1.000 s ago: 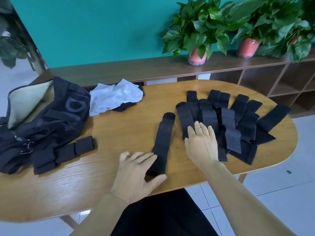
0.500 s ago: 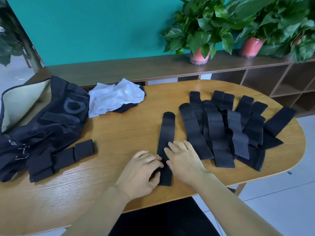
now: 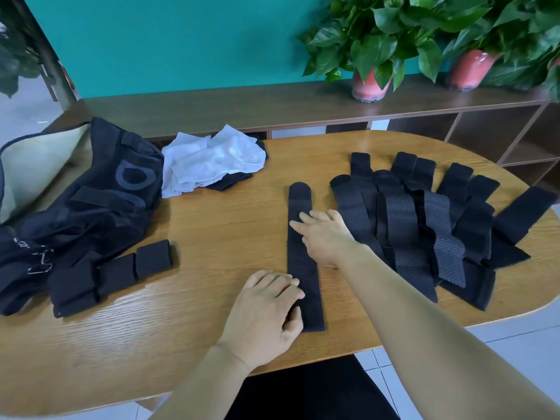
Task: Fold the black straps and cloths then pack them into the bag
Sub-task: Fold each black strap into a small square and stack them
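One long black perforated fabric strap (image 3: 304, 262) lies flat and alone on the oval wooden table (image 3: 230, 225), apart from the fanned pile of unfolded black straps (image 3: 430, 225), likely so it can be folded cleanly. Left hand (image 3: 266, 310) pins its near end, fingers loosely flat; right hand (image 3: 325, 234) presses mid-strap, fingers straight. Folded black strap bundles (image 3: 112, 274) wait beside the open black bag (image 3: 75, 207); crumpled white cloth (image 3: 212, 159) behind.

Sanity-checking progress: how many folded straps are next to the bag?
3 visible, in a row at the table's left beside the bag: one nearest the bag, one in the middle, one on the right end. More may be hidden.
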Available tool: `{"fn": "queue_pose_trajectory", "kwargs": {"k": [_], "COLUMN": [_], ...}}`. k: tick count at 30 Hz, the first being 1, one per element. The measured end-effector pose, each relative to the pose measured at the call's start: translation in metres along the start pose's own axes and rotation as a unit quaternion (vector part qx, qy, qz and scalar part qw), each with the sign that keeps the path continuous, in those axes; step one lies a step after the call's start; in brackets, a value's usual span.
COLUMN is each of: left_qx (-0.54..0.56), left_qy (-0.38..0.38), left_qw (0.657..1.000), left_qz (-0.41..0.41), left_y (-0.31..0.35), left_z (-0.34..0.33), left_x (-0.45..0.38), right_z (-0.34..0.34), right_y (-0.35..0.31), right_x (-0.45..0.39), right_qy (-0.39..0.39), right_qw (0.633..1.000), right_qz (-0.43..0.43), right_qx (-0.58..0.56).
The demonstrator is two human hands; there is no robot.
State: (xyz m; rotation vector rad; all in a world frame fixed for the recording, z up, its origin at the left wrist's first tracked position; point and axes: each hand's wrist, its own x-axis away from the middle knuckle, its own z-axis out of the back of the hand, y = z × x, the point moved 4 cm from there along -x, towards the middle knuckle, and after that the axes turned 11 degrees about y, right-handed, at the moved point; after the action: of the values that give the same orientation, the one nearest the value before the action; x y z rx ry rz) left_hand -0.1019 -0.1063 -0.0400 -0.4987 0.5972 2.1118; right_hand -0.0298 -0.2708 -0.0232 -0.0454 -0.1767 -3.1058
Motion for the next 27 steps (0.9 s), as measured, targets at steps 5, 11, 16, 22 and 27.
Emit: {"fn": "queue_pose_trajectory", "kwargs": {"k": [5,11,16,22,27], "left_qx": [-0.006,0.011,0.066,0.082,0.049], "left_qy": [-0.001,0.000,0.041,-0.036,-0.024], "left_qw": [1.000,0.999,0.994,0.995,0.993], "left_qz": [0.012,0.038,0.071,0.053,0.106], "left_y": [-0.001,-0.005,-0.007,0.005,0.001], "left_z": [0.000,0.008,0.028,0.030,0.020], "left_x": [0.000,0.003,0.014,0.019,0.021], "right_z": [-0.006,0.016,0.045,0.014,-0.004], "right_y": [-0.011,-0.014,-0.012,-0.015,-0.026], "right_x": [-0.012,0.009,0.064,0.132,0.137], "right_qy": [0.011,0.084,0.216,0.112,0.129], "right_qw": [0.999,0.973,0.897,0.881,0.918], "right_qz": [0.014,-0.028,-0.028,-0.050,-0.021], "right_qx": [-0.045,-0.213,-0.383,-0.458,-0.374]}}
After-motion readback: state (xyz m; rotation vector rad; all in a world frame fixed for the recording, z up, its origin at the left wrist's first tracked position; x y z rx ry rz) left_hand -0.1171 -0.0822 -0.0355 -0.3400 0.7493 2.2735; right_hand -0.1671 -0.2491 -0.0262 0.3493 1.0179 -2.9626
